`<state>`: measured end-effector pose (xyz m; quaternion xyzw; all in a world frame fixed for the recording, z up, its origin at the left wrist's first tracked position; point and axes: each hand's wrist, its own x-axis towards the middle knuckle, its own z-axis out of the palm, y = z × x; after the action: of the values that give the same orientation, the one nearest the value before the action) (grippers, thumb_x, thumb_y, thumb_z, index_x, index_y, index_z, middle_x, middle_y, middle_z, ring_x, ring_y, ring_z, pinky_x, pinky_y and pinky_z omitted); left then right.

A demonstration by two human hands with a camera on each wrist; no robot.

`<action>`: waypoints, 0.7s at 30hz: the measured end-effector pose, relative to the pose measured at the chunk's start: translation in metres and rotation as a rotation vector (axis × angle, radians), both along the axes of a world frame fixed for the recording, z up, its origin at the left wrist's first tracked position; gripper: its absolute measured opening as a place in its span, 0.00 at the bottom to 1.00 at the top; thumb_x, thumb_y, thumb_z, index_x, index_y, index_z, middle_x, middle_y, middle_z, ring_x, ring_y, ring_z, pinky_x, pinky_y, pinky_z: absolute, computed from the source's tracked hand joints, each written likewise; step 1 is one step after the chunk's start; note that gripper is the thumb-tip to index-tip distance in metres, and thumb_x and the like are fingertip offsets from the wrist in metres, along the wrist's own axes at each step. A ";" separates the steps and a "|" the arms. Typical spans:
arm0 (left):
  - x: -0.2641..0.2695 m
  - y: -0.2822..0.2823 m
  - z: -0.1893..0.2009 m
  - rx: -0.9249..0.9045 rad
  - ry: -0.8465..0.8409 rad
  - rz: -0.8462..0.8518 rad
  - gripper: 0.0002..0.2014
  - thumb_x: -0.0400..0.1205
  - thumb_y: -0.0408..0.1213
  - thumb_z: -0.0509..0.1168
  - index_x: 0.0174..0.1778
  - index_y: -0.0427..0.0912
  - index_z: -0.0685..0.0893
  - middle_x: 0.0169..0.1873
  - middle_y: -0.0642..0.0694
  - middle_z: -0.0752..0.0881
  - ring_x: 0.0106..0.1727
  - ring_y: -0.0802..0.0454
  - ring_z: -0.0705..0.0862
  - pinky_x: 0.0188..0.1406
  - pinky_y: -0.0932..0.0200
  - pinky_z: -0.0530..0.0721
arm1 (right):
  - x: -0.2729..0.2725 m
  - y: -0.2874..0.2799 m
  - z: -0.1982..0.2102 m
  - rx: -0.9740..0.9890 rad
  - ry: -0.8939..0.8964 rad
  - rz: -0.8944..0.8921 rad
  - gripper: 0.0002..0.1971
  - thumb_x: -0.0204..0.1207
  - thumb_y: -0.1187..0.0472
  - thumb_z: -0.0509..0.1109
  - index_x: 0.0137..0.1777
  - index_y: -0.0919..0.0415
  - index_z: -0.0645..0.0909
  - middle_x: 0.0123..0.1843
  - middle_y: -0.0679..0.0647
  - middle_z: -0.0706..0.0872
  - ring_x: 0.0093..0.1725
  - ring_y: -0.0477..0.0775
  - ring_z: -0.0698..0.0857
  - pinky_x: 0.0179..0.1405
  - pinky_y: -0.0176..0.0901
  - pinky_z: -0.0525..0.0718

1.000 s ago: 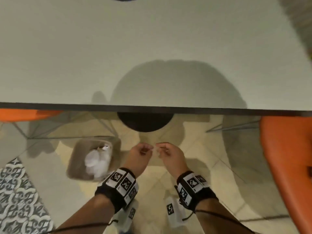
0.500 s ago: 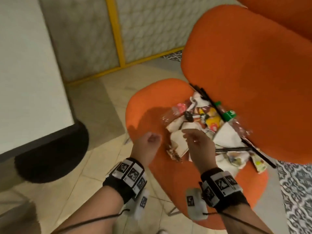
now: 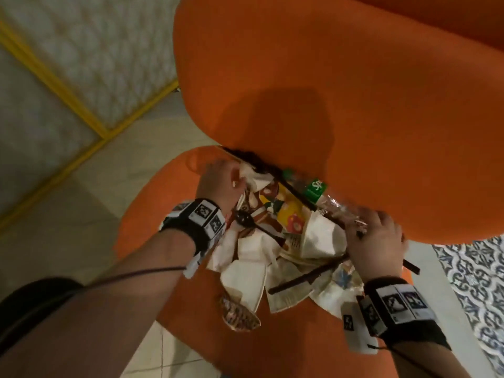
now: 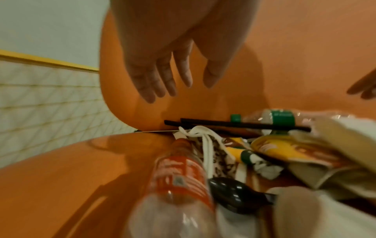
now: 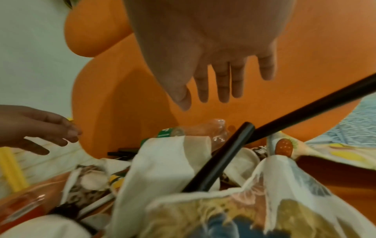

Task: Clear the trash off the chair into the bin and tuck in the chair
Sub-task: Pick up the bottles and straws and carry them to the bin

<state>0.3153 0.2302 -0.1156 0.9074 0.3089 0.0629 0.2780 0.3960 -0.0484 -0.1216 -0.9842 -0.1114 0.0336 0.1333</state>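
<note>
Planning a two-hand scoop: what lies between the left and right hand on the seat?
In the head view, the trash pile lies between left hand and right hand: crumpled paper, wrappers, black straws.

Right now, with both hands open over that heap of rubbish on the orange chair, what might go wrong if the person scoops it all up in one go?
Likely risks, judged from the pile:
1. The clear plastic bottle with the red label lies at the heap's left edge on the orange chair seat; it could roll off.
2. The long black straws jut past the crumpled paper napkins and may slip out.
3. Left hand and right hand are open, gripping nothing.
</note>
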 end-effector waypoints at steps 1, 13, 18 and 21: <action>0.016 0.006 -0.004 0.042 0.027 -0.093 0.17 0.79 0.44 0.65 0.63 0.44 0.78 0.63 0.44 0.78 0.64 0.47 0.75 0.61 0.54 0.74 | 0.007 0.001 -0.004 -0.058 0.057 -0.021 0.22 0.78 0.49 0.62 0.68 0.59 0.77 0.66 0.64 0.79 0.66 0.68 0.75 0.66 0.63 0.70; 0.093 0.019 -0.054 0.486 0.545 -0.721 0.41 0.76 0.71 0.46 0.77 0.44 0.62 0.74 0.46 0.68 0.73 0.45 0.68 0.70 0.44 0.65 | 0.046 -0.006 -0.020 -0.193 0.334 -0.057 0.26 0.78 0.35 0.49 0.69 0.46 0.72 0.68 0.53 0.79 0.66 0.59 0.77 0.64 0.58 0.75; 0.094 0.014 -0.063 0.508 0.549 -0.696 0.41 0.74 0.73 0.47 0.74 0.44 0.66 0.68 0.44 0.69 0.70 0.44 0.68 0.70 0.43 0.63 | 0.048 -0.013 -0.033 -0.252 0.472 -0.027 0.43 0.67 0.21 0.41 0.77 0.45 0.63 0.75 0.50 0.73 0.72 0.59 0.73 0.70 0.63 0.71; 0.094 0.010 -0.064 0.483 0.543 -0.673 0.40 0.74 0.72 0.50 0.72 0.44 0.67 0.66 0.44 0.69 0.69 0.44 0.68 0.71 0.43 0.63 | 0.048 -0.014 -0.042 -0.245 0.483 -0.011 0.47 0.63 0.18 0.41 0.78 0.45 0.61 0.76 0.51 0.70 0.73 0.61 0.71 0.71 0.61 0.72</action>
<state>0.4093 0.2398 -0.1792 0.9789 0.0365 -0.1992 -0.0256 0.4444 -0.0628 -0.1632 -0.9570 -0.0662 0.2801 0.0361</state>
